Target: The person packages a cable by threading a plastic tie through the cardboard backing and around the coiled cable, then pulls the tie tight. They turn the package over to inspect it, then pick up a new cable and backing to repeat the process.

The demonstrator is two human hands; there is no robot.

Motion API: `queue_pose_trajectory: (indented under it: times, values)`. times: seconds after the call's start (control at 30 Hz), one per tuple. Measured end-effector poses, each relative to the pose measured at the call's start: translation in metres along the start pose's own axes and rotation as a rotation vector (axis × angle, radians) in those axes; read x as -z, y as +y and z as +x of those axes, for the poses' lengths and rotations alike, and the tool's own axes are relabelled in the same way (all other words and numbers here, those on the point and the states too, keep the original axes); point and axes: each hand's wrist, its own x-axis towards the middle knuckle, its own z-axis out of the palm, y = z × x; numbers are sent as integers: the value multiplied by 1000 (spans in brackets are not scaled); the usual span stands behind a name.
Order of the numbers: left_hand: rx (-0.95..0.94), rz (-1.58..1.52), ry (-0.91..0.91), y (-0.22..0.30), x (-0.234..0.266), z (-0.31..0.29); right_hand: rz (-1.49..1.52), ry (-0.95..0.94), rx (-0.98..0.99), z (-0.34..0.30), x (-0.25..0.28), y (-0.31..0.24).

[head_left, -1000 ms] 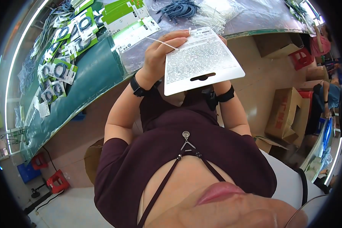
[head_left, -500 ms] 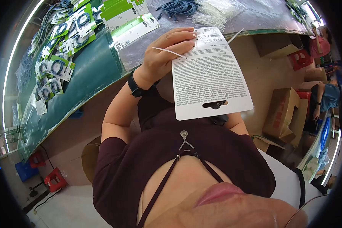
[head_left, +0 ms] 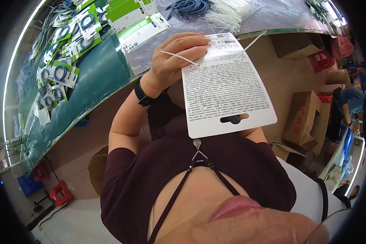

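My left hand (head_left: pixel 181 53) grips the upper left edge of a white cardboard packaging card (head_left: pixel 227 91), its fingers bent over the front. Dense small print covers the side facing me. A hanger slot lies at the end nearest my chest. Through holes near the card's far end pass two white cable ties, a left one (head_left: pixel 177 57) and a right one (head_left: pixel 256 40), their ends sticking out to either side. Behind the card my right hand is hidden; only part of my right forearm (head_left: pixel 254 134) shows below it.
Packaged blue cables (head_left: pixel 61 73) on green-and-white cards are piled on the green-covered table (head_left: pixel 97 97) at left. Farther off lie flat cards (head_left: pixel 144 32), a blue cable bundle (head_left: pixel 189 8) and white cable ties (head_left: pixel 227 14). Cardboard boxes (head_left: pixel 301 118) and other people are at right.
The near end of the card has swung down toward my chest and slightly right. My left hand keeps its grip, barely shifted. A person at far right has leaned over.
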Motion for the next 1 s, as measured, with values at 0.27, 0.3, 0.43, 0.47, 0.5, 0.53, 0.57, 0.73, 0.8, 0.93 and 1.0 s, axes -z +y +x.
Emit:
queue_pose_trajectory:
  times: [0.27,0.3,0.43,0.47,0.5,0.53,0.57,0.73,0.8,0.93,1.0]
  values:
    - [43,86,28,-2,1,-2,211,-19,320,40,-69,23]
    - [43,85,25,-4,1,-4,214,-19,320,44,-63,25]
    - [94,149,-22,-12,-2,-11,21,-218,605,53,-25,21]
    - [311,105,-7,-7,-5,-13,-365,-191,876,50,-27,8]
    - [527,60,8,-2,-8,-15,-764,-157,1128,47,-31,-4]
    - [742,11,19,2,-12,-16,-1177,-110,1361,45,-36,-13]
    - [748,7,13,1,-15,-18,-1177,-100,1355,46,-39,-16]
    - [1004,-410,188,-8,-26,-24,-954,-212,1336,51,-53,-25]
    - [1002,-519,224,-7,-28,-23,-954,-173,1378,49,-57,-29]
    - [1133,-727,307,-5,-30,-20,-1054,0,1447,50,-62,-40]
    - [1134,-745,313,-1,-30,-22,-1198,50,1442,45,-67,-44]
